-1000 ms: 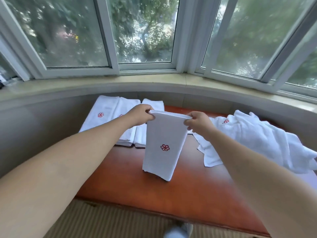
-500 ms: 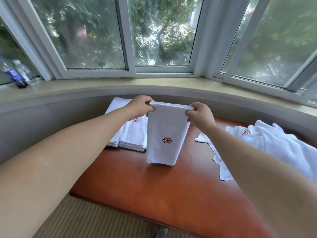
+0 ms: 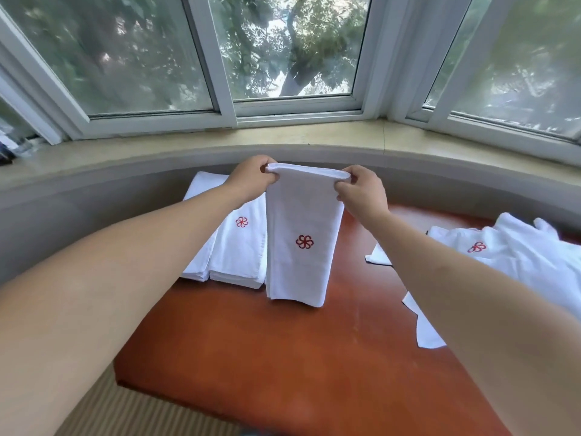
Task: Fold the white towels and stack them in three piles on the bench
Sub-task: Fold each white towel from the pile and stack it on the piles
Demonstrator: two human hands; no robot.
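A folded white towel (image 3: 301, 240) with a red flower emblem hangs upright, held by its top edge. My left hand (image 3: 251, 179) pinches the top left corner and my right hand (image 3: 361, 191) pinches the top right corner. Its lower edge reaches down to the red-brown bench (image 3: 283, 357), right of two stacks of folded towels (image 3: 235, 247) that lie side by side at the back left. A loose heap of unfolded white towels (image 3: 509, 256) lies on the bench's right side, partly hidden by my right forearm.
A curved grey wall and a beige window sill (image 3: 314, 136) run close behind the bench. Bottles (image 3: 9, 146) stand at the sill's far left. Striped flooring (image 3: 125, 413) shows below the bench's front edge.
My hands have carried the hanging towel leftward and farther back, up beside the folded stacks. The camera view has swung left too, so the loose heap sits nearer the right edge.
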